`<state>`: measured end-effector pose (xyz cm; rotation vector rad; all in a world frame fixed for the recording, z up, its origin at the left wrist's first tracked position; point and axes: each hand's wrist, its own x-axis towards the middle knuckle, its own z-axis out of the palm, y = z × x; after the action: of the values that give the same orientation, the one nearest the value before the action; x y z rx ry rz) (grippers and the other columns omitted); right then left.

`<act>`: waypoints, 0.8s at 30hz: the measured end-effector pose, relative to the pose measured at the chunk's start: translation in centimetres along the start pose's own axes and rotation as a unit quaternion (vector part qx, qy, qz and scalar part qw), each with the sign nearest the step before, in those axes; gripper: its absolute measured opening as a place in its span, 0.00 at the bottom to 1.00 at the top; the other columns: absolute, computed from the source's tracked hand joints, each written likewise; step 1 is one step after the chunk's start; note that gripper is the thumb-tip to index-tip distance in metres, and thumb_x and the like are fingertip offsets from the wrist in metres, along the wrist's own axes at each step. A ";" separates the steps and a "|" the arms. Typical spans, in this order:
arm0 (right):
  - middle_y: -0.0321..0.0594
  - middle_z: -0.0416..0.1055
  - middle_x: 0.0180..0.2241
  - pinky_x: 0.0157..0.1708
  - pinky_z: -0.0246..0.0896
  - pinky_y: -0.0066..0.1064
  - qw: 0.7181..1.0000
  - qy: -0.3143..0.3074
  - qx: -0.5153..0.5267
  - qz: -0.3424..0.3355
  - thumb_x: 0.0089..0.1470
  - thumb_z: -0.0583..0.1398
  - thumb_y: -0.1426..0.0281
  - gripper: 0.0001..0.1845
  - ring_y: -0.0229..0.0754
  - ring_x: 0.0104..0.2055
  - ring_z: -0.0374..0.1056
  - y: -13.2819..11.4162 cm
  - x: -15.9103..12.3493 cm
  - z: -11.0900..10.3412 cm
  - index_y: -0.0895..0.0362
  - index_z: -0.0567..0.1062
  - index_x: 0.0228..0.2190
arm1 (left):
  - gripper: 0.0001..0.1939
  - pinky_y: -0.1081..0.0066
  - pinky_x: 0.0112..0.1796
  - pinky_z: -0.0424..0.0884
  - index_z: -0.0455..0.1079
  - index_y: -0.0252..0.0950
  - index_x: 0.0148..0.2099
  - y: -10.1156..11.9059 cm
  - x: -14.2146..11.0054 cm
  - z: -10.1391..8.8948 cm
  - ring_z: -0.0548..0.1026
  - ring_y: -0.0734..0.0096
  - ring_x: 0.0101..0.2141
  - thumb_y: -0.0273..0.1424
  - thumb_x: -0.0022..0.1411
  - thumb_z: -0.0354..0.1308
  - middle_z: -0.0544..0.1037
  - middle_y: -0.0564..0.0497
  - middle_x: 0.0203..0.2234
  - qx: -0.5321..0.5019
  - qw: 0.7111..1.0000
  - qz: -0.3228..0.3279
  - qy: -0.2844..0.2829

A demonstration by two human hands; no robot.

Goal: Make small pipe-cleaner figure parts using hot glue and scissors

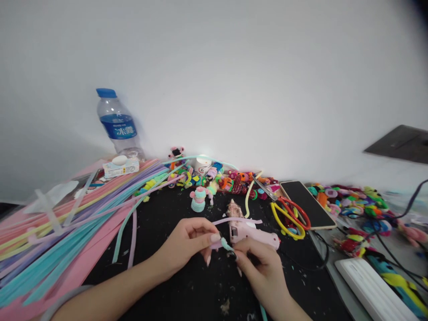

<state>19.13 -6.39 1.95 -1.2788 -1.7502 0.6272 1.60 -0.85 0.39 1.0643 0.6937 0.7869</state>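
Note:
Between the fingertips of my left hand (195, 240) is a lilac pipe cleaner (239, 220), its free end pointing right over the black mat. A short mint twist (225, 244) joins my two hands; the fingers of my right hand (262, 267) are pinched on its other end. Fingers partly hide how the two pieces are attached. Just behind my right hand lies a pink glue gun (256, 235), its stained nozzle pointing away from me. Beyond my left hand stands a small mint and pink fuzzy figure (199, 200).
Long pastel pipe cleaners (90, 236) spread over the left side. Scissors (290, 220) with yellow and red handles rest beside a phone (307, 205). Colourful fuzzy pieces (230, 180) line the wall, near a water bottle (118, 125). A white ribbed block (374, 290) and cables lie right.

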 end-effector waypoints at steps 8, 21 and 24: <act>0.33 0.64 0.15 0.20 0.54 0.24 0.999 0.003 -0.031 0.022 0.52 0.55 0.73 0.14 0.34 0.18 0.59 0.3 0.0 0.0 0.58 0.67 0.16 | 0.07 0.74 0.28 0.69 0.74 0.33 0.37 0.4 -0.9 0.0 0.74 0.72 0.25 0.28 0.55 0.59 0.77 0.49 0.26 0.273 0.945 0.179 0.035; 0.35 0.67 0.17 0.21 0.55 0.24 0.999 -0.019 -0.050 -0.008 0.52 0.55 0.74 0.12 0.35 0.19 0.60 0.1 0.1 0.1 0.58 0.69 0.18 | 0.09 0.74 0.32 0.69 0.75 0.35 0.40 0.4 -1.1 0.2 0.76 0.71 0.25 0.27 0.59 0.54 0.78 0.50 0.24 0.334 0.929 0.158 0.039; 0.35 0.68 0.18 0.22 0.55 0.24 0.999 -0.028 -0.043 -0.008 0.52 0.55 0.75 0.12 0.35 0.20 0.61 0.1 0.1 0.1 0.58 0.70 0.19 | 0.09 0.74 0.30 0.69 0.75 0.33 0.38 0.6 -1.0 0.4 0.76 0.71 0.24 0.26 0.58 0.55 0.77 0.50 0.23 0.288 0.950 0.113 0.042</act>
<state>19.09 -6.28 1.85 -1.3169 -1.8488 0.5888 1.31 -1.70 1.17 1.6694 0.9142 0.8506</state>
